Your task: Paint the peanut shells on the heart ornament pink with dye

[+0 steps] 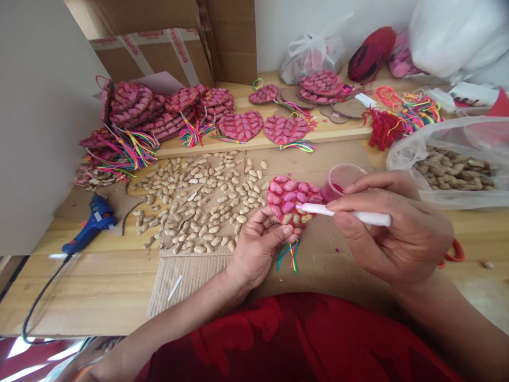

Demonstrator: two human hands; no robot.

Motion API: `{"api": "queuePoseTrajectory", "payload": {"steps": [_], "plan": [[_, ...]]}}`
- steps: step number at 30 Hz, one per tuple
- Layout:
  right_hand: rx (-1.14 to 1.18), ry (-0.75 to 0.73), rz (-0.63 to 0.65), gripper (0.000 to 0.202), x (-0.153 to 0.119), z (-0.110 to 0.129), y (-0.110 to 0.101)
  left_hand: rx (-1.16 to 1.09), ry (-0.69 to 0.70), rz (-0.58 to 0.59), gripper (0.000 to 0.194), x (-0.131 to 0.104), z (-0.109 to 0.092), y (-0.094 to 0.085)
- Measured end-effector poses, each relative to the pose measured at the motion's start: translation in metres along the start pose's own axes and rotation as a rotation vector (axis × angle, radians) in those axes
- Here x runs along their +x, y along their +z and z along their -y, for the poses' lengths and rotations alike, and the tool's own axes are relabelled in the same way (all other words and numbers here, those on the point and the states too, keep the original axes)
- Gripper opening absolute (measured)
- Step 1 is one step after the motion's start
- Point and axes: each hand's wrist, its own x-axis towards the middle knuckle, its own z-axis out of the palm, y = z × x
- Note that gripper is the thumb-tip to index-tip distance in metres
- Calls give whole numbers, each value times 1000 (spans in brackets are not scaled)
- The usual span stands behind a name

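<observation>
**Heart mostly pink, lowest peanuts bare**

The peanut-covered heart (289, 196) is held over the cardboard (324, 260), its lower tip pinched between the thumb and fingers of the left hand (256, 244). The white brush (318, 209) is gripped pen-fashion by the right hand (393, 228), and its tip is set at a pink peanut. This piece can be judged well advanced: the upper and middle rows are coloured, while a few peanuts near the tip are left plain. Other pink hearts (242, 127) are laid along the front edge of the raised ledge (338, 139).

To the left, room is taken up by loose peanuts (217, 212), spread past the cardboard's left edge. The far side is crowded by the cup (345, 170), placed close behind the heart; whether they touch cannot be told. Bare cardboard is left between cup and ledge.
</observation>
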Motion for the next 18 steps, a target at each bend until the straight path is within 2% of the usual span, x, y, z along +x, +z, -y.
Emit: {"api": "queuePoseTrajectory", "payload": {"steps": [7,12,18], "plan": [[-14,50,-60,19,0,0,0,31,16,-18,33,0,2,-1],[-12,52,-9,19,0,1,0,52,33,-17,32,0,3,-2],[-10,20,-32,19,0,0,0,68,65,-19,32,1,3,-2]]}}
